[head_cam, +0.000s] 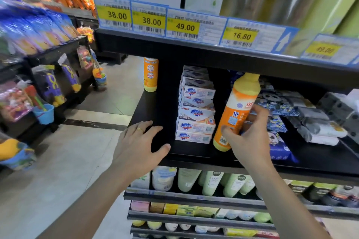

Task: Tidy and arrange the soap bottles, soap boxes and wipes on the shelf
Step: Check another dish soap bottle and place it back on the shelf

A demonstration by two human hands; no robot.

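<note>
Right hand [250,137] grips the tilted bottle [236,112] on the shelf [147,106]

Its fingers [259,109] wrap the bottle, between the soap boxes [196,110] and wipes [279,141]. Left hand [139,141] lies flat, fingers spread. Best to stand it upright beside the 2nd bottle [150,73], clear of the boxes.

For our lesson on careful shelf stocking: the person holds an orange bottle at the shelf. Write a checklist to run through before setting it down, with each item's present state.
1. Right hand grips the orange soap bottle firmly: ok.
2. Bottle upright: not ok, it tilts, cap under the upper shelf edge.
3. Left hand free to help: ok, open, resting at the shelf front.
4. Bare space left of the stacked soap boxes: ok.
5. Matching bottle at the back left to line up with: ok.
6. Wipes packs tidy: not ok, they lie jumbled.
</note>
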